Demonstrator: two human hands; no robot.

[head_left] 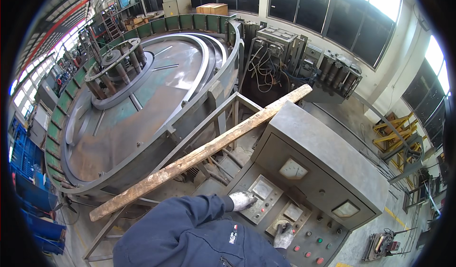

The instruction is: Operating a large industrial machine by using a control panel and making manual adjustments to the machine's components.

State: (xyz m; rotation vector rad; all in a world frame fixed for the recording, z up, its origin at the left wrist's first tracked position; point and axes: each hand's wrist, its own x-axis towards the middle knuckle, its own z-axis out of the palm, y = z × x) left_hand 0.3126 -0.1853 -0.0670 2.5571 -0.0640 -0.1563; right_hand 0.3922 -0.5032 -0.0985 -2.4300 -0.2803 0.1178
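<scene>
A grey metal control console [327,148] stands before me, with gauges on its upright face and a sloping panel below. My left hand [243,200], in a white knit glove, rests at the edge of the left instrument plate [261,188]. Its fingers are curled at the plate's lower part, over something they hide. At the right instrument plate [292,213], my gloved right hand [284,236] has its dark-tipped fingers closed over a small control beside a round pale dial [274,227]. That control is covered by the fingers. Red push buttons [308,254] and green ones sit right of this hand.
A long wooden beam [204,150] lies slantwise between the console and a large round machine table [156,96] with a green rim wall. Behind the console are loose cables [266,67] and machinery. Yellow metal frames [396,131] stand at right; a small wheeled unit [381,244] is below.
</scene>
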